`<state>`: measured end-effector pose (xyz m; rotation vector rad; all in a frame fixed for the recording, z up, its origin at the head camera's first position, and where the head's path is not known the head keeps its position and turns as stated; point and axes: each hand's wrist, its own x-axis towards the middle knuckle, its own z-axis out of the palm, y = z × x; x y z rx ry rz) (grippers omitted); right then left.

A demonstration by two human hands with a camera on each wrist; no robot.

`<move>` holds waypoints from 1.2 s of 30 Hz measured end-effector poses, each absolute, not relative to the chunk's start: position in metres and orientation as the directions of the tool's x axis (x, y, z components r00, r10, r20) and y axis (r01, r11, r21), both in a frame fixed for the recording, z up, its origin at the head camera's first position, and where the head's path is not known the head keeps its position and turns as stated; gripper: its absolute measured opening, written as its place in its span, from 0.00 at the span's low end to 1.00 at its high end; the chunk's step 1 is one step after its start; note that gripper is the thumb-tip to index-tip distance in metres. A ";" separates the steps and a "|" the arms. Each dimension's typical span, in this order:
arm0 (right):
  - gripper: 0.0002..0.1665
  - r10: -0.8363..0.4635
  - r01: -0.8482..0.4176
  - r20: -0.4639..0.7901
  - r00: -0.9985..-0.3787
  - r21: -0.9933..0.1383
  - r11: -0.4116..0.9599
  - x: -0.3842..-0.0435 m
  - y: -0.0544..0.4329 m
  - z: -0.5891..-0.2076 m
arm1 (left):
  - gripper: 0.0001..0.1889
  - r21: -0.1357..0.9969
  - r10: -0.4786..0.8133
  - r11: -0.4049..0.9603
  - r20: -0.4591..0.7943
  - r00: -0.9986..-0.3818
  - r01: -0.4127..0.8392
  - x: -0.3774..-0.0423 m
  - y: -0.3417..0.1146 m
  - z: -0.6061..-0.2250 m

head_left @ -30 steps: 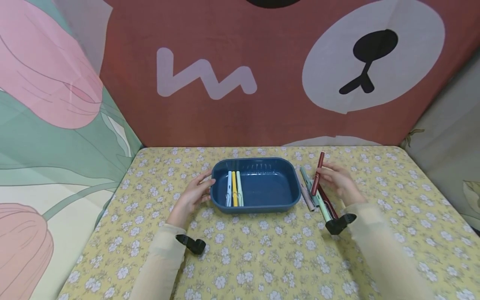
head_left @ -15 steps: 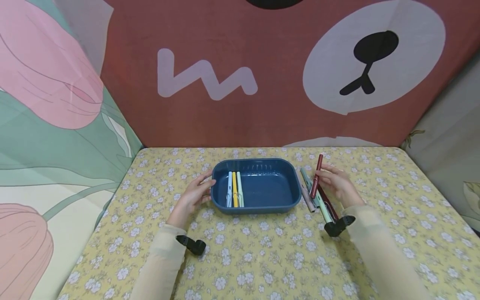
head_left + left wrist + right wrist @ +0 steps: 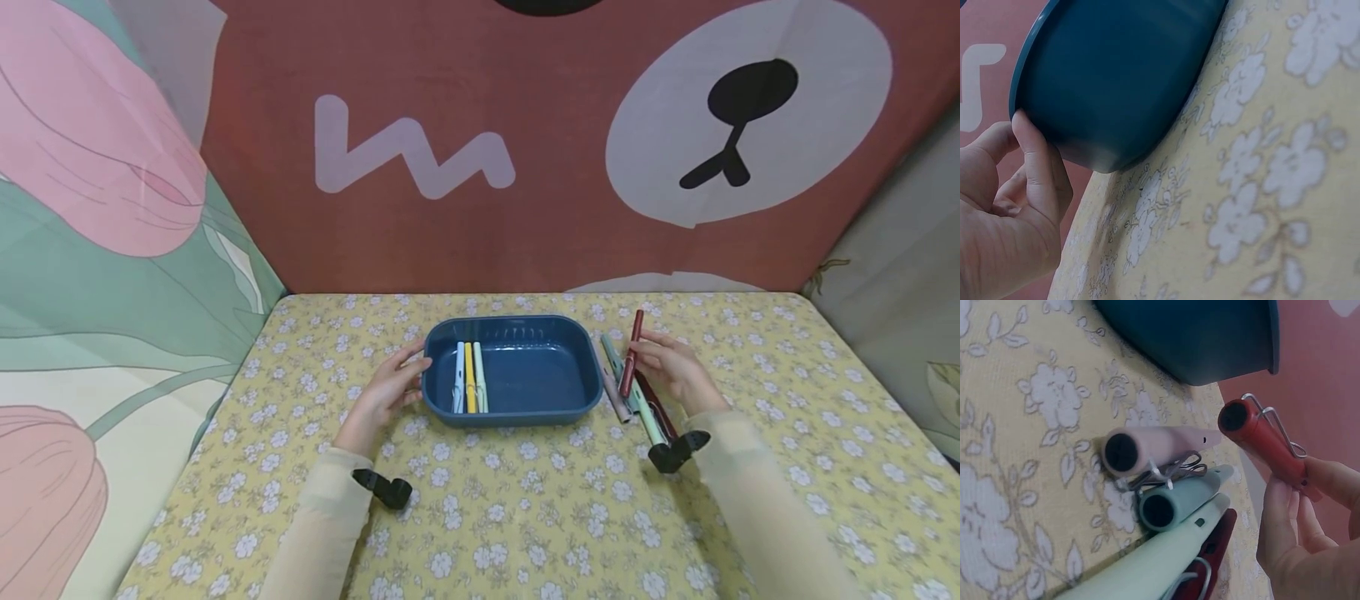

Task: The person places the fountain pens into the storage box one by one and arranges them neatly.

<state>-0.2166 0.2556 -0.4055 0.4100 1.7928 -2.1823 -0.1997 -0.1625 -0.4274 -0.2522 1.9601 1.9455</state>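
A blue tray (image 3: 540,419) stands on the table with a light-blue pen (image 3: 458,379), a yellow pen (image 3: 469,379) and a pale-green pen (image 3: 480,379) side by side at its left end. My left hand (image 3: 386,392) holds the tray's left end, thumb at the rim. My right hand (image 3: 678,371) pinches a red pen (image 3: 1269,447) between thumb and fingers, raised above other pens. Below it on the cloth lie a pinkish-grey pen (image 3: 1166,445), a grey-green pen (image 3: 1188,497), a mint-green pen (image 3: 1154,559) and a dark-red pen (image 3: 1213,553), partly overlapping.
A yellow flowered cloth (image 3: 480,517) covers the table. Behind stands a red-brown printed backdrop (image 3: 420,242), with patterned hangings (image 3: 97,250) at the sides. Black wrist cameras (image 3: 382,489) sit on both sleeves.
The right hand has lowered slightly and shifted a little left with the red pen, which now stands slightly more upright. The left hand and tray have stayed in place.
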 end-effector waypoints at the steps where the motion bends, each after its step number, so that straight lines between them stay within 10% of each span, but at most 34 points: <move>1: 0.17 -0.042 0.397 -0.397 -0.917 -0.897 -0.196 -0.217 0.256 -0.405 | 0.30 0.925 0.131 0.034 -0.380 -0.916 -0.379 -0.199 -0.162 -0.426; 36: 0.13 -0.095 0.323 -0.312 -0.945 -0.854 -0.408 -0.226 0.217 -0.366 | 0.29 0.927 0.132 0.019 -0.373 -0.918 -0.374 -0.200 -0.163 -0.429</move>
